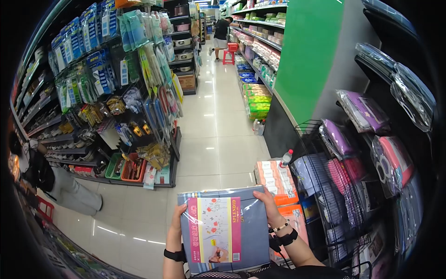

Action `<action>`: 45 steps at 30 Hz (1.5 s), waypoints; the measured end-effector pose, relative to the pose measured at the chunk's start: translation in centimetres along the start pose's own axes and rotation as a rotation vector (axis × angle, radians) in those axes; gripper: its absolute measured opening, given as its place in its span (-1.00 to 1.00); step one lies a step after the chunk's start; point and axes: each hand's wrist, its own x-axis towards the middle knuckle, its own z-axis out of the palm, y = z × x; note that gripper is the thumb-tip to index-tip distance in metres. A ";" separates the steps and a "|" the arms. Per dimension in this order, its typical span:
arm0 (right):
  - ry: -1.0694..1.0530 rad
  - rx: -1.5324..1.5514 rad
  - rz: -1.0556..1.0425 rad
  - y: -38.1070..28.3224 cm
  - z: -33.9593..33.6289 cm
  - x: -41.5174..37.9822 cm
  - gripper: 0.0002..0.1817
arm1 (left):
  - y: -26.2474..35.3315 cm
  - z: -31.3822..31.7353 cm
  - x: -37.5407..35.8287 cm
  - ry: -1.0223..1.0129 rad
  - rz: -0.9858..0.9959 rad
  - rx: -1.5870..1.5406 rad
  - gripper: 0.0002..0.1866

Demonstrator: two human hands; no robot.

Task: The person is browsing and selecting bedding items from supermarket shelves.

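A flat, plastic-wrapped package of blue-grey fabric [254,232] with a pink and yellow printed label is held upright in front of my body at the bottom centre. My left hand [179,216] grips its left edge, and my right hand [268,203] grips its upper right corner with the thumb over the front. The fingers behind the package are hidden. Just beyond my right hand are stacked orange and white packs [275,179] with a red-capped bottle [286,158] on top.
Black racks with packaged textiles [367,111] stand close on the right, beside a green panel [306,60]. Hanging goods and baskets [134,170] line the left. A tiled aisle [200,139] runs ahead to a person [222,35] by a red stool [228,57]. Another person [69,190] is at the far left.
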 end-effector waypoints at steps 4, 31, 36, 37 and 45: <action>-0.034 -0.007 0.012 -0.5 0.6 7.5 -0.61 | 1.5 -0.5 6.9 0.063 0.051 0.054 -0.64; 0.027 -0.011 -0.040 -16.2 -5.0 61.2 -0.69 | 13.9 13.0 61.7 -0.032 -0.004 0.037 -0.59; 0.028 -0.012 -0.054 -18.7 -5.2 74.3 -0.69 | 15.9 14.7 75.0 -0.029 0.041 -0.035 -0.61; 0.022 -0.002 -0.072 -20.2 -4.9 77.4 -0.69 | 17.3 15.3 78.2 -0.051 0.128 0.004 -0.61; 0.087 0.014 -0.100 -26.4 -3.4 94.3 -0.69 | 21.7 16.7 98.5 -0.174 0.035 -0.020 -0.61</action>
